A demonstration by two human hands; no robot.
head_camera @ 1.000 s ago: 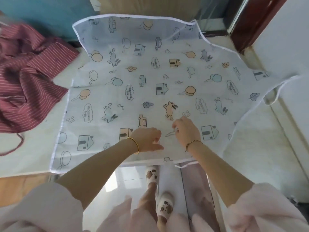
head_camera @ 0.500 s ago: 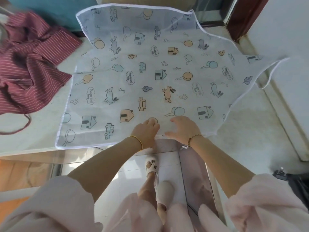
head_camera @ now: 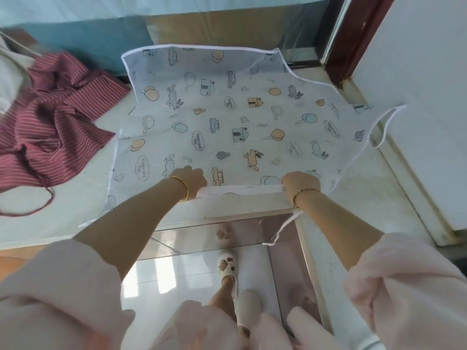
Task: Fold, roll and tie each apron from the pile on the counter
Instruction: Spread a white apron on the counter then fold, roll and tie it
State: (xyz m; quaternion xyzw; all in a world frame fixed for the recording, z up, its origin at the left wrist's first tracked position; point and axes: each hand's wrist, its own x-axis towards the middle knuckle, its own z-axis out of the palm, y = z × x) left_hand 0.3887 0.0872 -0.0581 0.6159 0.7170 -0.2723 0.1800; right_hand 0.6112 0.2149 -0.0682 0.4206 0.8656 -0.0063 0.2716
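Observation:
A pale blue apron [head_camera: 235, 117] printed with rabbits, houses and balloons lies spread flat on the white counter [head_camera: 63, 215]. Its near edge is turned up into a narrow white fold between my hands. My left hand [head_camera: 193, 181] grips that fold at its left end, fingers curled. My right hand [head_camera: 300, 184] grips the fold at its right end. A thin white tie [head_camera: 283, 228] hangs from the apron over the counter's front edge. Another white strap [head_camera: 385, 127] loops at the apron's right side.
A crumpled maroon striped apron [head_camera: 50, 122] lies at the left on the counter, its cord [head_camera: 38, 208] trailing toward the front. A white wall panel [head_camera: 424, 97] borders the right. Below the counter edge are tiled floor and my slippered feet [head_camera: 228, 274].
My hands moved from the middle of the apron back to its near edge, spread apart, and lifted that edge into a narrow fold.

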